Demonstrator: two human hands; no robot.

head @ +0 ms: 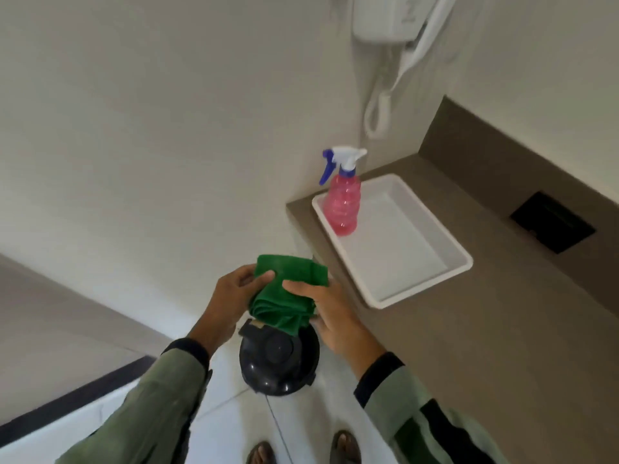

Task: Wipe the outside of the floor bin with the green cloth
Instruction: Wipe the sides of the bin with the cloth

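Near: two sandalled feet [303,450] on pale floor tiles. Black floor bin [279,361], lid shut, stands on the floor just beyond them. Above it, left hand [227,304] and right hand [330,314] both grip the folded green cloth [284,293], fingers curled around it. Farther right: white tray [418,283] on brown counter, pink spray bottle [343,202] upright in its far corner.

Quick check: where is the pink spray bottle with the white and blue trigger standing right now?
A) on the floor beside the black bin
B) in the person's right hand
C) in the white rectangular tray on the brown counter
C: the pink spray bottle stands upright in a corner of the white tray, while both hands hold the green cloth.
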